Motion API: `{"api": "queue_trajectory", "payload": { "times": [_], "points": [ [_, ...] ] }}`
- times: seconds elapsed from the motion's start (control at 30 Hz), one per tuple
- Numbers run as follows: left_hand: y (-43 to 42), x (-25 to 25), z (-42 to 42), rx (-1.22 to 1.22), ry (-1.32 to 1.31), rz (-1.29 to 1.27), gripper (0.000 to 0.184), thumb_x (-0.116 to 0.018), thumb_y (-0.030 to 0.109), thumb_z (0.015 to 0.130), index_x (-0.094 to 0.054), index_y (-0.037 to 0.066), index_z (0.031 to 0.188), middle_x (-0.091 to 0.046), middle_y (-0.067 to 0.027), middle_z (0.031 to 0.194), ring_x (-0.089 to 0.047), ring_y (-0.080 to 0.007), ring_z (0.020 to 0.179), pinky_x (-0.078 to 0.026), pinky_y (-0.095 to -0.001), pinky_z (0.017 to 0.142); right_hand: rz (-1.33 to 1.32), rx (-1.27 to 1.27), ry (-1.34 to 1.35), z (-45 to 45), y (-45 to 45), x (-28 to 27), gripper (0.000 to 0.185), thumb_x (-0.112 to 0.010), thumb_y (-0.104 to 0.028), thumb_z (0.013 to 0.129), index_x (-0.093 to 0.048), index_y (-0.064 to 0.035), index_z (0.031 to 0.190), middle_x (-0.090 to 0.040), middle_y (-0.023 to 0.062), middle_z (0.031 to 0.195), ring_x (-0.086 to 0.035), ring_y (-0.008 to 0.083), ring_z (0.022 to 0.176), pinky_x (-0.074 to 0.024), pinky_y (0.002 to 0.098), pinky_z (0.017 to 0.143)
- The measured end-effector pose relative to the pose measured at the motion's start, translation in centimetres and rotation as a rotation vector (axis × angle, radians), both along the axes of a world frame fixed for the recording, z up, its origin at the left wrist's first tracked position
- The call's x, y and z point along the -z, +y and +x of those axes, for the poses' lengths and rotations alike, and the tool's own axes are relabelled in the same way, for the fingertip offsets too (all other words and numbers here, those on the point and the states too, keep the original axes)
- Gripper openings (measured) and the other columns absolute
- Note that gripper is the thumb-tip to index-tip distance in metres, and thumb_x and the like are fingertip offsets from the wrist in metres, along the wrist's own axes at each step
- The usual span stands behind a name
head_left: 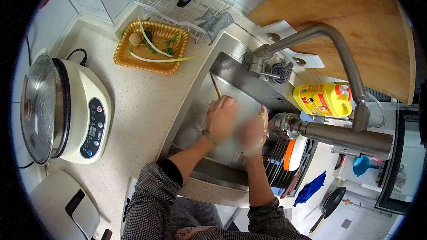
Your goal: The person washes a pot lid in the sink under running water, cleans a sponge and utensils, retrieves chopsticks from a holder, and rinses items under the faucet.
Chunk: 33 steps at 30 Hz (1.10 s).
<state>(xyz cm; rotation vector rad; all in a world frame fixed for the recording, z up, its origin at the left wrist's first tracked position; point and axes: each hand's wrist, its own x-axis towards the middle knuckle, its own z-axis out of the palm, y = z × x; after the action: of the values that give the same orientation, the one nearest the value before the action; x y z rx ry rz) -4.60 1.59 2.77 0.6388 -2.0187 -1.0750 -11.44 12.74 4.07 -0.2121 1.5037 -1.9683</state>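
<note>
Over the steel sink (189, 126), both hands are held out side by side. My left hand (221, 118) has bent fingers, but a blur covers its fingertips and hides whether it holds anything. My right hand (253, 135) is closed around something pale yellowish, of which only a sliver shows at its outer edge. A thin brown stick (215, 84) lies in the sink just beyond my left hand. The faucet (344, 44) arches in from the right, with its thick spout body beside my right hand.
Left of the sink stand a gold tray (153, 64) with scallions and herbs, and an electric cooker (73, 111) with a glass lid. A wire rack (191, 11) sits behind. A yellow detergent jug (322, 99), a drying rack (278, 160) and a wooden board (338, 31) are at right.
</note>
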Motion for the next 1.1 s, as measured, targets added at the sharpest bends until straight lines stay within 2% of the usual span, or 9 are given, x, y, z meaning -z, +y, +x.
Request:
{"api": "queue_trajectory", "payload": {
  "times": [0.27, 0.33, 0.63, 0.77, 0.8, 0.83, 0.9, 1.0, 1.1],
  "points": [
    [-0.3, 1.7, -0.4, -0.067, -0.018, 0.257, 0.015, -0.042, 0.013, 0.09, -0.047, 0.0, 0.085, -0.053, -0.0145, 0.079, -0.053, -0.0325, 0.074, -0.042, -0.0397, 0.068, -0.074, -0.028, -0.158, -0.8, 1.4, -1.1, 0.026, -0.047, -0.022, 0.091, -0.045, -0.0165, 0.116, -0.044, -0.0029, 0.074, -0.035, 0.0055, 0.049, -0.0283, 0.0186, 0.038],
    [-0.4, 1.6, -0.3, -0.045, -0.02, 0.288, 0.015, -0.041, 0.013, 0.091, -0.047, 0.0, 0.084, -0.054, -0.0145, 0.079, -0.054, -0.0323, 0.074, -0.042, -0.0395, 0.068, -0.001, 0.152, -0.305, 0.1, 0.0, -4.1, 0.025, -0.04, -0.036, 0.094, -0.047, -0.0148, 0.082, -0.045, -0.0055, 0.059, -0.037, 0.0055, 0.038, -0.0311, 0.0208, 0.031],
    [-0.1, 1.7, -0.4, 0.0, -0.051, 0.334, 0.016, -0.042, 0.014, 0.091, -0.048, 0.0, 0.086, -0.055, -0.0142, 0.081, -0.055, -0.0324, 0.076, -0.044, -0.0396, 0.069, -0.062, 0.373, -0.532, -0.4, 0.9, -2.4, 0.025, -0.042, -0.039, 0.09, -0.05, -0.0173, 0.08, -0.043, -0.0052, 0.057, -0.036, 0.0081, 0.037, -0.0269, 0.0219, 0.029],
    [0.0, 1.3, -0.6, 0.024, -0.014, 0.223, 0.02, -0.044, 0.015, 0.09, -0.049, 0.005, 0.107, -0.056, -0.0142, 0.084, -0.056, -0.0347, 0.078, -0.045, -0.0407, 0.069, -0.107, 0.218, -0.686, -2.5, 4.8, 8.2, 0.023, -0.045, -0.039, 0.087, -0.05, -0.0191, 0.077, -0.045, -0.0065, 0.057, -0.042, 0.0132, 0.041, -0.0333, 0.0302, 0.033],
    [-0.6, 0.2, -0.7, 0.02, -0.007, 0.208, 0.02, -0.044, 0.015, 0.09, -0.049, 0.005, 0.107, -0.056, -0.0142, 0.084, -0.056, -0.0347, 0.078, -0.045, -0.0407, 0.069, -0.253, -0.009, -0.654, -2.6, 5.3, 10.5, 0.023, -0.044, -0.039, 0.087, -0.052, -0.0182, 0.081, -0.05, -0.0044, 0.063, -0.048, 0.0157, 0.049, -0.0393, 0.0319, 0.04],
    [-0.9, -1.5, -0.8, 0.061, 0.027, 0.191, 0.026, -0.044, 0.015, 0.09, -0.046, 0.009, 0.115, -0.057, -0.016, 0.087, -0.056, -0.0358, 0.08, -0.046, -0.0404, 0.069, -0.39, -0.231, -0.616, -2.0, 4.2, 9.9, 0.025, -0.043, -0.039, 0.087, -0.053, -0.0173, 0.085, -0.055, -0.0022, 0.07, -0.054, 0.0183, 0.058, -0.0454, 0.0337, 0.048],
    [-0.8, -3.3, -1.8, 0.111, 0.056, 0.189, 0.034, -0.045, 0.014, 0.09, -0.042, 0.012, 0.124, -0.058, -0.0178, 0.09, -0.056, -0.0369, 0.081, -0.046, -0.0402, 0.069, -0.075, 0.028, -0.75, -0.5, 2.1, 6.3, 0.019, -0.045, -0.031, 0.087, -0.05, -0.015, 0.079, -0.051, -0.0017, 0.066, -0.049, 0.015, 0.051, -0.0391, 0.0286, 0.04],
    [-2.9, -5.1, -6.1, 0.183, -0.026, 0.185, 0.037, -0.047, 0.018, 0.09, -0.04, 0.017, 0.127, -0.061, -0.0173, 0.086, -0.059, -0.0331, 0.071, -0.046, -0.0404, 0.062, -0.119, 0.039, -0.621, 0.9, 0.1, 1.4, 0.029, -0.049, -0.028, 0.086, -0.053, -0.0069, 0.105, -0.06, 0.0057, 0.094, -0.057, 0.0192, 0.083, -0.0473, 0.0341, 0.072],
    [-4.6, -5.8, -8.8, 0.312, -0.444, 0.227, 0.03, -0.041, 0.022, 0.092, -0.041, 0.018, 0.122, -0.06, -0.0198, 0.076, -0.059, -0.0369, 0.067, -0.044, -0.045, 0.059, -0.148, -0.098, -0.643, -0.4, 0.6, 2.7, 0.031, -0.049, -0.028, 0.086, -0.052, -0.006, 0.108, -0.059, 0.0056, 0.095, -0.056, 0.0192, 0.085, -0.0462, 0.0345, 0.074]
  ]
}}
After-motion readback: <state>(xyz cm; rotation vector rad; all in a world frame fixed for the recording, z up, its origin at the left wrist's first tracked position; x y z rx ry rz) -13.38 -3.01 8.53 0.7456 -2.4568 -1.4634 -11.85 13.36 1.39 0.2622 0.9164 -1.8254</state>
